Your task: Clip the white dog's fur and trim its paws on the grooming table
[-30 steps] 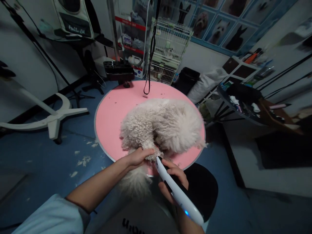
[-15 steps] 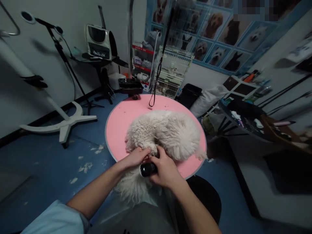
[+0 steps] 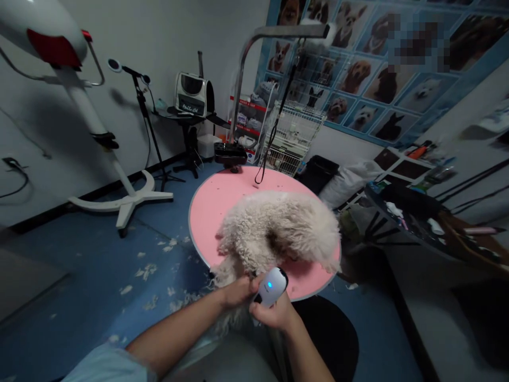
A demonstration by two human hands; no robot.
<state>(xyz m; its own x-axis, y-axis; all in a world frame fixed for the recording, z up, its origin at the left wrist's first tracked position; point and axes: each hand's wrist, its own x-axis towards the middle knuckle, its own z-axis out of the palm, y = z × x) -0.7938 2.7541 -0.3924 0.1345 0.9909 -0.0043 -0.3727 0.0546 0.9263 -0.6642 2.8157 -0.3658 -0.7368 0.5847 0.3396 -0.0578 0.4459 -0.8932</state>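
White clipper (image 3: 271, 286) in right hand (image 3: 274, 313) — against dog (image 3: 278, 231).

Left hand (image 3: 236, 291) beside right hand (image 3: 275, 314) (both curled)

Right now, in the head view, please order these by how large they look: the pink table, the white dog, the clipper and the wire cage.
1. pink table
2. white dog
3. wire cage, which stands far back, so its true size is unsure
4. clipper
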